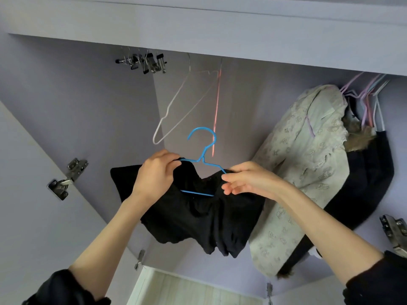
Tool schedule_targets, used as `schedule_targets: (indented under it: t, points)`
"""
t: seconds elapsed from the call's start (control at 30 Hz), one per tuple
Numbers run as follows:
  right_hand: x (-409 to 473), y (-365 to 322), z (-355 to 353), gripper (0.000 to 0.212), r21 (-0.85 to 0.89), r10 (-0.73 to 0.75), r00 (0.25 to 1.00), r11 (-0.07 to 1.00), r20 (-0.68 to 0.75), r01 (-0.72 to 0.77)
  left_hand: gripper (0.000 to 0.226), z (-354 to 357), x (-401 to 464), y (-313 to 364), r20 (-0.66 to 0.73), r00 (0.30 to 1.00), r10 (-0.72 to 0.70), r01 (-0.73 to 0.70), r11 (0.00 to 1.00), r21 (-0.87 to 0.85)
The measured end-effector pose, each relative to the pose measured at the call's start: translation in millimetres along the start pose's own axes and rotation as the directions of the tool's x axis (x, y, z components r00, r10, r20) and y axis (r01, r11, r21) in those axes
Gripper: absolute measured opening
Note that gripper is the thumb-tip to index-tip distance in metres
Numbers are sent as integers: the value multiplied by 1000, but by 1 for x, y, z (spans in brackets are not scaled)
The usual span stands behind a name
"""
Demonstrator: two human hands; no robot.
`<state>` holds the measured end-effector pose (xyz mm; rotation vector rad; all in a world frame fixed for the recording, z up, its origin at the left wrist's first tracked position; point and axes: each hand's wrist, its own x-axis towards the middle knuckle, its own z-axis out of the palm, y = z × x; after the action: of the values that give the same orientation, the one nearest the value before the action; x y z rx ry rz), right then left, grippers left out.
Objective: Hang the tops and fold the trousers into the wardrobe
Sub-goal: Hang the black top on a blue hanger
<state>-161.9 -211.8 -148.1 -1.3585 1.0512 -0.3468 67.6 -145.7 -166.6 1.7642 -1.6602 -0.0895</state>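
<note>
Inside the lilac wardrobe, the left hand pinches one shoulder of a blue wire hanger carrying a black top, which hides the hanger's ends, while the right hand grips the other shoulder, its fingertips buried in cloth.

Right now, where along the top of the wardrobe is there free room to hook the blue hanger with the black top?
Free: the stretch between the pink hanger and the pale printed garment. Crowded: the far right, where many hangers bunch, and the left, with the clip hangers and white hanger. Both hands hold the blue hanger with the black top below that gap.
</note>
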Motion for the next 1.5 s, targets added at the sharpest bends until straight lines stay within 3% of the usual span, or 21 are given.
schedule_targets:
  t: [0.07, 0.1, 0.13, 0.2, 0.23, 0.27, 0.3, 0.4, 0.53, 0.77, 0.93, 1.03, 1.17, 1.3, 1.4, 1.43, 1.5]
  points:
    - [-7, -4, -4, 8, 54, -21, 995, 998, 102, 15, 20, -3, 2, -2, 4, 1000, -25, 25, 998, -64]
    - [-6, -4, -5, 14, -73, -43, 997, 996, 69, 48, 19, -4, 3, -2, 11, 1000, -29, 30, 996, -80]
    - [-3, -3, -6, 21, -328, -92, 995, 942, -26, 78, 19, -3, 4, -2, 19, 999, -26, 27, 996, -87]
    - [3, -1, -7, 31, -810, -302, 931, 586, -207, 10, 19, -2, 4, 0, 32, 999, -12, 15, 997, -77]
    - [5, 1, -6, 29, -902, -413, 882, 430, -225, -29, 19, -1, 4, 0, 37, 999, -3, 5, 998, -57]
    - [5, 4, -5, 24, -930, -495, 843, 367, -210, -16, 20, 0, 4, 0, 42, 999, 5, -4, 1000, -25]
    - [6, 8, -5, 22, -926, -540, 821, 376, -183, 41, 21, 0, 4, -1, 53, 999, 11, -11, 1000, 14]
    - [6, 19, -10, 18, -812, -599, 780, 538, -180, 226, 22, -5, 3, -13, 121, 993, -8, -6, 993, 119]
    - [0, 29, -16, 28, -754, -647, 722, 595, -245, 277, 25, -21, 1, -30, 149, 987, -56, 33, 987, 158]
    - [-5, 28, -26, 22, -692, -631, 719, 658, -291, 297, 35, -27, 5, -32, 275, 942, 195, -216, 975, 51]
    - [-6, 29, -22, 24, -662, -599, 745, 690, -294, 294, 19, -19, 2, -21, 99, 969, 229, -236, 969, 71]
    - [-6, 30, -24, 22, -637, -568, 756, 722, -324, 270, 14, -16, 2, -14, 14, 984, 177, -176, 984, -19]
    - [-13, 32, -41, 15, -685, -559, 754, 699, -346, 204, 15, -23, 1, -21, -123, 990, 67, -63, 998, 30]
    - [-20, 30, -56, 19, -740, -607, 718, 644, -340, 194, 15, -26, 2, -25, -89, 995, 46, -49, 998, -37]
    - [-17, 16, -39, 25, -762, -676, 696, 577, -244, 293, 13, -20, 1, -18, -50, 994, 93, -96, 994, -56]
    - [-15, 9, -30, 26, -732, -672, 709, 590, -211, 341, 12, -17, 1, -16, -34, 994, 106, -108, 992, -63]
    - [-11, -3, -13, 18, -606, -573, 807, 696, -145, 385, 11, -13, 2, -13, 4, 992, 125, -124, 989, -83]
